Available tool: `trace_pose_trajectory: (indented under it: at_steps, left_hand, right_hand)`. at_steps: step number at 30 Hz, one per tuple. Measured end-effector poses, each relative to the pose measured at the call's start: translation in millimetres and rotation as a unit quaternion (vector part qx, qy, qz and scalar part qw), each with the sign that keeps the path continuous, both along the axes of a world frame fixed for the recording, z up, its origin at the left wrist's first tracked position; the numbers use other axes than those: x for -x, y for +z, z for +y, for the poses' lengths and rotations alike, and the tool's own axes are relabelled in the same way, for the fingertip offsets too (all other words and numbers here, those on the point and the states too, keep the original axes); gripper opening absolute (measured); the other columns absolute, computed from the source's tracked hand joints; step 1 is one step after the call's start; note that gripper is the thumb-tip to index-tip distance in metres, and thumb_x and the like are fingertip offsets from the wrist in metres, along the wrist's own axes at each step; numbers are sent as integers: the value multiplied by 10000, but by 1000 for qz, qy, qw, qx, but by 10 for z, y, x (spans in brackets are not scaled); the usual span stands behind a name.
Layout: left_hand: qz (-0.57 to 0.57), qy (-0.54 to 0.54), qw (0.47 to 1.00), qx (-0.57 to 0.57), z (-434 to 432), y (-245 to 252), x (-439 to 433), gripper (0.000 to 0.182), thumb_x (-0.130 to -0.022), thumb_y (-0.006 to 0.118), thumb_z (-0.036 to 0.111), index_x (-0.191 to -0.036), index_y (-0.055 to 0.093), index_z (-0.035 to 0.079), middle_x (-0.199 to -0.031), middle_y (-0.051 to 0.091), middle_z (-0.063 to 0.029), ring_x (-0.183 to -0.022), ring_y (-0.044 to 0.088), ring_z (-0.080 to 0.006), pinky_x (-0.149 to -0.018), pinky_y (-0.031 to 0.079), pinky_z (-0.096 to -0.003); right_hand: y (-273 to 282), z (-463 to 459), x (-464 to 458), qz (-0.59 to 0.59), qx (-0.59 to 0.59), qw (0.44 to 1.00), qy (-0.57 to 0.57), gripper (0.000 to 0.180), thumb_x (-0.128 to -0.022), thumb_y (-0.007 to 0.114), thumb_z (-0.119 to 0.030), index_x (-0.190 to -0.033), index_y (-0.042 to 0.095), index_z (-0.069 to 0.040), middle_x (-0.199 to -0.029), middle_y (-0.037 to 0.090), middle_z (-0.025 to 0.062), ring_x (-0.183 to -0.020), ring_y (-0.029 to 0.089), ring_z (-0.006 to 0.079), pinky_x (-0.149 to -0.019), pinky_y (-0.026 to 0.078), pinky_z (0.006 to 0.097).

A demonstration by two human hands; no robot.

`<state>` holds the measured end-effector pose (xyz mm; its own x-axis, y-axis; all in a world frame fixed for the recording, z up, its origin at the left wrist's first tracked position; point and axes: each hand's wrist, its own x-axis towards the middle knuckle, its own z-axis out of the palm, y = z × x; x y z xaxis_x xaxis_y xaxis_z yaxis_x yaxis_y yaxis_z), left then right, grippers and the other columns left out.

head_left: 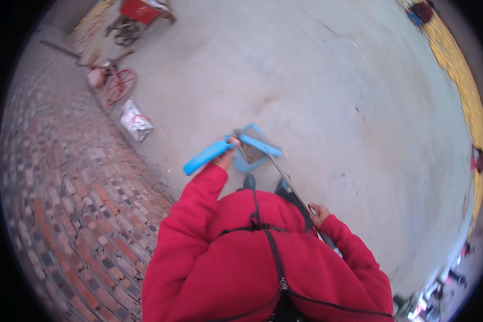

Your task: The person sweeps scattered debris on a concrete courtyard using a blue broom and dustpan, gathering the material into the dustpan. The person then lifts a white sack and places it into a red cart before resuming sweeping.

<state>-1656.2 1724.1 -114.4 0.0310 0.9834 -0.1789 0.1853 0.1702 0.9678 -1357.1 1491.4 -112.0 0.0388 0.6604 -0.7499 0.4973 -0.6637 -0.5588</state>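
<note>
My left hand (226,155), in a red sleeve, is closed around the blue handle (206,157) of a dustpan. Below that hand, the blue-rimmed dustpan (241,164) is near the grey floor, with dark debris visible in its pan. My right hand (319,214) grips a long thin pole (288,181) at my right side. The pole slants forward to a blue head (261,145), probably a broom's, lying across the dustpan. Its bristles cannot be made out clearly. My dark shoes (249,182) show just behind the dustpan.
A brick wall (104,225) runs along the left. Beside it lie a white sack (136,121) and a red wheel (121,85). A red cart (140,11) stands at the upper left. Yellow corn-like material (463,76) lines the far right edge, with people near it.
</note>
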Motion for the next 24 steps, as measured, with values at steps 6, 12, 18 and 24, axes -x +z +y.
trace_pose_trajectory:
  at_steps: [6, 12, 18, 24]
  left_hand:
    - [-1, 86, 986, -140, 24, -138, 300, 242, -676, 660, 276, -731, 552, 66, -651, 513, 4, -599, 464, -91, -564, 385, -243]
    - [-34, 160, 977, -137, -54, 14, 404, 297, -660, 678, 284, -746, 528, 43, -626, 493, -9, -552, 456, -92, -534, 374, -242]
    - [-24, 223, 965, -132, -31, 40, 396, 274, -672, 671, 261, -729, 530, 33, -607, 494, -14, -538, 455, -98, -518, 356, -233]
    - [-3, 228, 969, -94, 94, -55, 404, 240, -671, 675, 255, -730, 552, 57, -653, 505, 15, -591, 450, -79, -558, 363, -235]
  right_hand:
    - [-57, 132, -133, -63, -18, 998, -22, 354, -646, 523, -71, -982, 460, 18, -575, 533, 170, -487, 556, 250, -482, 445, 340]
    - [-534, 1081, -582, -35, -103, 990, -87, 210, -625, 507, -65, -803, 489, 47, -476, 506, 127, -393, 531, 198, -403, 448, 315]
    - [-846, 2486, -805, -172, -64, 982, -34, 147, -625, 516, -88, -692, 529, 43, -548, 556, 171, -469, 578, 242, -513, 487, 343]
    - [-1138, 2812, -400, -287, -113, 950, 41, 155, -608, 519, -69, -732, 520, 25, -601, 558, 202, -489, 573, 284, -522, 485, 373]
